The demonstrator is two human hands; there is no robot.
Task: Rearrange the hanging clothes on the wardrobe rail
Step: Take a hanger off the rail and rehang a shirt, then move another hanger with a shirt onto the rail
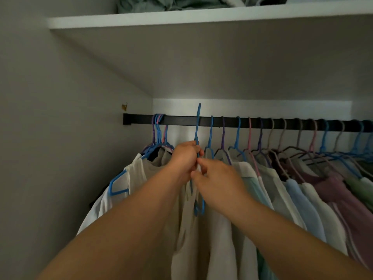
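The blue hanger (198, 126) is gripped upright at its neck by the left hand (184, 158), its hook raised above the rail (181, 119) near the rail's left end, while the garment (193, 229) just below is pinched by the right hand (218, 178).

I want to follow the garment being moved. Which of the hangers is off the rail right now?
The blue hanger gripped by the left hand: its hook stands above the black rail, catching nothing, while every other hook loops over the rail. The right hand pinches just below.
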